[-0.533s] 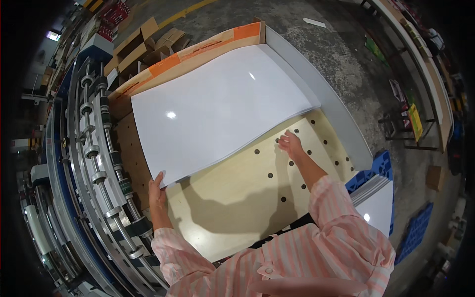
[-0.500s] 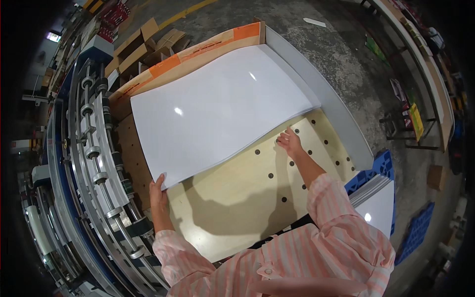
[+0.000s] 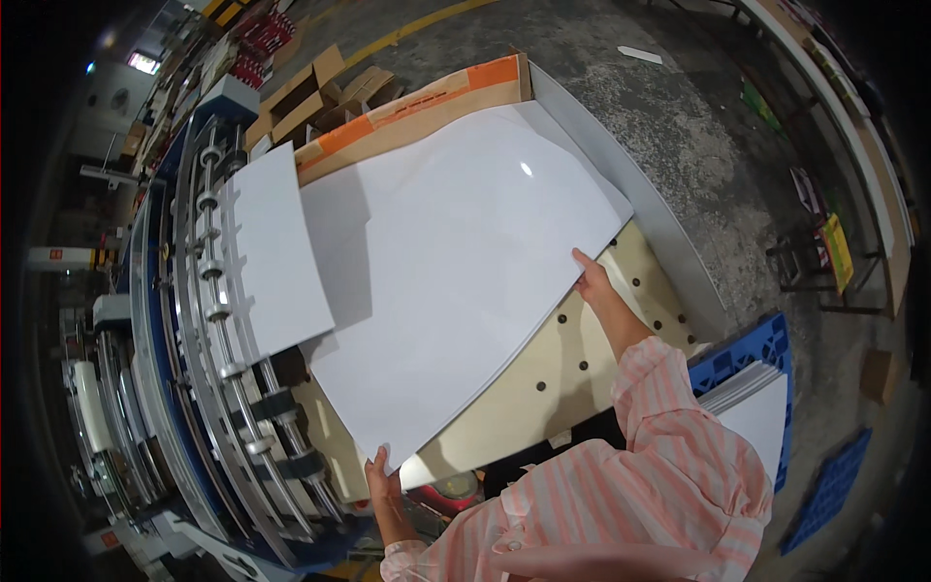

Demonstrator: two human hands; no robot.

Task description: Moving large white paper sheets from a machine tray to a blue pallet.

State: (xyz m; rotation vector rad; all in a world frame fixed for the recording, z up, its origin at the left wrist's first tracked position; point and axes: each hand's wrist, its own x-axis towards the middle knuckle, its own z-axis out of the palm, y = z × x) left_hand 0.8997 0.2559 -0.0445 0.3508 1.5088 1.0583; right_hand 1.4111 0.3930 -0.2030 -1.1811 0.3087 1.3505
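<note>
A large stack of white sheets [image 3: 456, 262] lies on a pale wooden board [image 3: 504, 412] dotted with dark round holes. Its surface bulges up toward the far right. My left hand [image 3: 385, 485] pinches the near left corner, thumb on top and fingers underneath. On the right part of the near edge, my right hand [image 3: 593, 279] grips the same sheets, its thumb above and the other fingers mostly hidden below. Another white sheet [image 3: 267, 247] sticks out from the machine rollers [image 3: 215, 291] on the left and casts a shadow on the stack.
An orange-topped cardboard wall [image 3: 417, 107] stands behind the stack, and a grey panel [image 3: 630, 184] runs along its right. To my right, more white sheets [image 3: 758, 412] rest on a blue plastic pallet [image 3: 766, 339]. Open cardboard boxes [image 3: 305, 97] sit at the far left.
The sheets' near left corner has come toward me with my left hand. My right hand, formerly apart from the edge, now grips it. A separate sheet has emerged over the rollers.
</note>
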